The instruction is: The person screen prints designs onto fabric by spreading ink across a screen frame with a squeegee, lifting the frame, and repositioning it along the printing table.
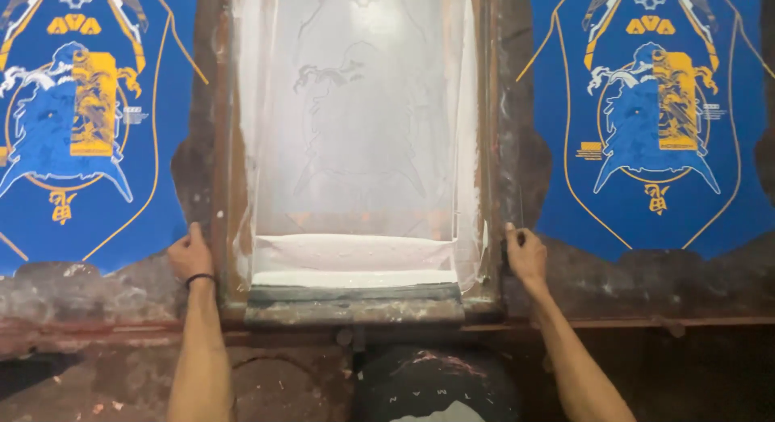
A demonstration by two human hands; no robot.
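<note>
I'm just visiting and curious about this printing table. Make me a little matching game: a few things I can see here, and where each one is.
Things:
1. left hand
2. right hand
3. white ink
4. blue print

Places:
A. inside the frame, at its near end
B. on the frame's right side
C. flat on the table, right of the frame
D. on the frame's left side

Pairs: 1-D, 2-B, 3-A, 4-C
</note>
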